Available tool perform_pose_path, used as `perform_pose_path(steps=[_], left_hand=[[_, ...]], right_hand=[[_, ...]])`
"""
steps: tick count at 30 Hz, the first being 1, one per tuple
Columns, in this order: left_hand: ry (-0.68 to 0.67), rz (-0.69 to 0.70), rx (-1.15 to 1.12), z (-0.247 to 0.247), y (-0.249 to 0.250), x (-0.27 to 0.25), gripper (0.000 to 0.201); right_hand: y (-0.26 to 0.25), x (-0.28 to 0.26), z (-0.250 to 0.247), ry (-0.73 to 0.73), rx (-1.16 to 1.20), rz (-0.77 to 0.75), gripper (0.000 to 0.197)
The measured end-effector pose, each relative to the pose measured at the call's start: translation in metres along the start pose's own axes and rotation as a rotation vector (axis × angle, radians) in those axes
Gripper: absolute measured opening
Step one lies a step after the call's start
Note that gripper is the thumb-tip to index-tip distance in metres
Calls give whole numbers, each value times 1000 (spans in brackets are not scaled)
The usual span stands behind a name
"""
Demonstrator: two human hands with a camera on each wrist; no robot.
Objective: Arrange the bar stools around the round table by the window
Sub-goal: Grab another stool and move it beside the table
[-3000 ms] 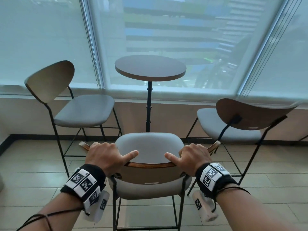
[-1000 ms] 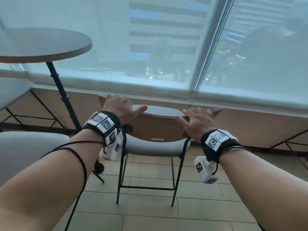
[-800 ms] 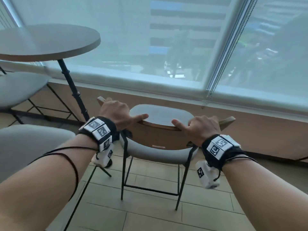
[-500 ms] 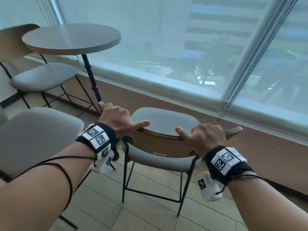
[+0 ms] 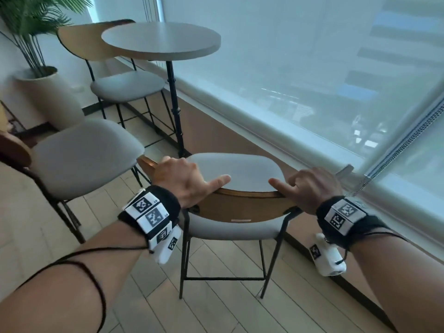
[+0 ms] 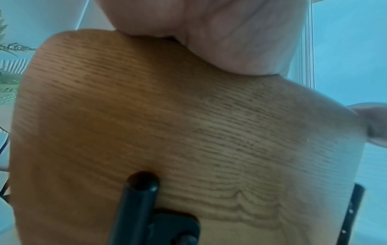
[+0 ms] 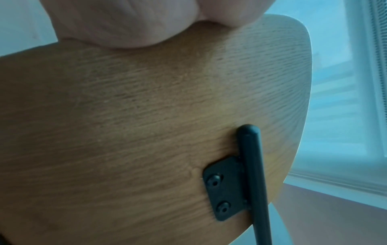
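Observation:
A bar stool (image 5: 231, 171) with a grey seat, black metal legs and a curved wooden backrest (image 5: 240, 207) stands right in front of me, beside the window sill. My left hand (image 5: 179, 177) grips the left end of the backrest's top edge, and my right hand (image 5: 310, 186) grips the right end. Both wrist views show the backrest (image 6: 167, 132) (image 7: 146, 124) from behind, with a palm wrapped over its top. The round table (image 5: 161, 40) on a black post stands beyond the stool, to the left. A second stool (image 5: 84, 157) is at my left and a third stool (image 5: 125, 85) behind the table.
The window with its pale sill (image 5: 276, 111) runs along the right, with blind cords (image 5: 398, 150) hanging near my right hand. A potted palm (image 5: 40, 75) stands in the far left corner. Tiled floor (image 5: 216, 308) lies open below the held stool.
I left the middle stool and took hold of the right-hand stool's backrest with both hands. Over the last second the stool has turned leftward, bringing the table and other stools into view.

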State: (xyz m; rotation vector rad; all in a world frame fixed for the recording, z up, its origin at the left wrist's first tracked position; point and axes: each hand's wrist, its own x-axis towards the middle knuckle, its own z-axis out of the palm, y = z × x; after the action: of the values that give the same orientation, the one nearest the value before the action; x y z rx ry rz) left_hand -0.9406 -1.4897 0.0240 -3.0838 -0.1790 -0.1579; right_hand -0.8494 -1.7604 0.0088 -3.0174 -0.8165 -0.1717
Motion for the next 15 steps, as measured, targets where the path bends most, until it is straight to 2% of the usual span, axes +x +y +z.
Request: perform_pose_path(steps=[4,8,15], left_hand=[[-25,-105,18,2,28,7,99],[-67,-208,19,-8,63,18,90],[-94,-365,9,-8,108,54,95]], right_hand=[[38,28,12,15,2,-83,96],[73,57,17,44,9,-198,99],[124,114,21,75,89,-377,90]])
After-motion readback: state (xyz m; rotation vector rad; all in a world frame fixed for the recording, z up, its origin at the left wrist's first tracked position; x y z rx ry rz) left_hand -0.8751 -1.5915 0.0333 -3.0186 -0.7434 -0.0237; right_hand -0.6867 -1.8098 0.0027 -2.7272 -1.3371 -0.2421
